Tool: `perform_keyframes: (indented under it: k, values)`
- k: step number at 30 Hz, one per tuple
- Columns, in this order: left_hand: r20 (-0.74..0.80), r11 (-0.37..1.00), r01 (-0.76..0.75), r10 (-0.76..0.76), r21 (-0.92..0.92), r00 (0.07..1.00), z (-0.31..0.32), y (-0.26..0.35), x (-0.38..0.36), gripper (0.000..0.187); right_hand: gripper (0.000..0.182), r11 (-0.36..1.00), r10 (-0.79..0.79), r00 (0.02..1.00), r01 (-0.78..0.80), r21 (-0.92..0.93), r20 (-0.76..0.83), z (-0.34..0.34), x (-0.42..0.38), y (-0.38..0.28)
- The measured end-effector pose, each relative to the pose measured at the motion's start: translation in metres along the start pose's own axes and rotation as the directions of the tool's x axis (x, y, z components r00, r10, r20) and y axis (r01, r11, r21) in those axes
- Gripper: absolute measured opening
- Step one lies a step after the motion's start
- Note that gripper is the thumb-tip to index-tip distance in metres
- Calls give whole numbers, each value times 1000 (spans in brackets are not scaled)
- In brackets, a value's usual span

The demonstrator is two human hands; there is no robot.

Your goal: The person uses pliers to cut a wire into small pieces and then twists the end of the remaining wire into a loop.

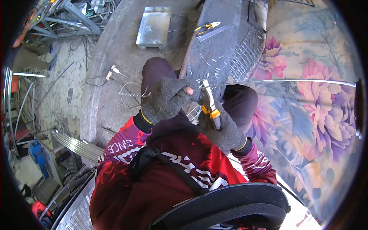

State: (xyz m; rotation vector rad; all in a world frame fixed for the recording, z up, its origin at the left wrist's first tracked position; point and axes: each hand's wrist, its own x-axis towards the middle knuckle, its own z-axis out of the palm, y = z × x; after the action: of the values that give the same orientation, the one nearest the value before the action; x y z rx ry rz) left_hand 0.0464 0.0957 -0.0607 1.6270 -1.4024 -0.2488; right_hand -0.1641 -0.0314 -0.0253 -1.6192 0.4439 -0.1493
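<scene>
2 gloved hands, 1 pliers, 1 wire

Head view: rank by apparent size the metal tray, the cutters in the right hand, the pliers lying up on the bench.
1. metal tray
2. cutters in the right hand; nearer the camera, so that lead is unsure
3. pliers

In front of you runs a dark metal beam serving as the bench, with many short cut wire pieces scattered over its top. Farther along it lie a pair of yellow-handled pliers and a flat metal strip just beside them. To its left, on the grey concrete floor, sit a shallow metal tray and a loose coil of wire.
</scene>
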Motion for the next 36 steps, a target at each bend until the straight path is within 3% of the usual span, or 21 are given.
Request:
perform_keyframes:
  k: [1,2,3,9,11,15,16,17,18,20,21,22,23,24,25,26,27,32,34,35,36]
  values:
    - [-19,999,6,-7,-42,1000,2,1,0,18,62,940,111,972,-170,296,205,-8,1,-9]
    - [-38,996,9,-12,-86,999,4,2,1,19,62,770,147,895,-371,519,422,-13,2,-14]
    - [-39,996,7,-10,-87,999,4,2,3,19,62,772,147,895,-370,517,421,-13,2,-11]
    - [41,984,108,-103,-143,994,3,0,5,17,55,406,-7,775,-575,710,632,-12,6,26]
    - [3,996,-60,61,-59,998,8,-10,0,17,57,400,-64,740,-596,696,670,-14,10,34]
    - [-59,983,-170,174,69,983,13,-13,0,17,58,553,66,809,-517,653,584,-9,13,27]
    - [-11,1000,17,-17,-25,1000,9,-6,5,17,62,985,75,970,-108,134,232,-3,18,20]
    - [58,972,206,-201,-109,978,9,0,7,18,65,795,-203,978,139,-591,-42,1,21,16]
    - [63,972,207,-201,-110,978,13,3,7,18,73,876,79,990,-123,-466,-113,-2,27,18]
    - [54,1000,17,-17,-11,998,21,-5,8,18,73,854,27,982,-120,-506,-189,-4,26,40]
    - [-53,993,-97,101,71,994,24,-9,7,19,73,854,28,982,-119,-506,-185,-8,26,46]
    - [-53,993,-97,101,71,993,24,-15,5,19,72,916,111,979,-168,-365,-173,-13,25,50]
    - [34,991,115,-113,-65,993,21,-20,1,18,72,951,193,970,-223,-216,-150,-18,23,52]
    - [149,927,332,-308,-177,940,17,-19,2,19,72,950,196,968,-227,-214,-155,-22,23,52]
    - [153,927,330,-305,-177,940,15,-19,3,19,74,943,322,943,-312,113,-84,-28,28,51]
    - [101,922,297,-280,-247,955,13,-20,5,21,76,822,412,911,-384,421,25,-32,33,49]
    - [49,913,261,-259,-314,965,12,-20,7,24,78,762,433,901,-383,522,28,-33,36,46]
    - [-7,847,337,-373,-410,928,8,-21,10,31,79,843,290,957,-270,465,30,-36,38,52]
    - [-46,822,328,-393,-465,919,7,-27,7,33,77,979,202,978,-202,7,-50,-31,37,54]
    - [-59,884,312,-352,-348,934,6,-32,6,30,81,993,7,999,-13,-117,-54,-28,33,51]
    - [-65,930,288,-309,-227,949,5,-35,5,27,81,994,6,999,-12,-112,-49,-25,32,50]
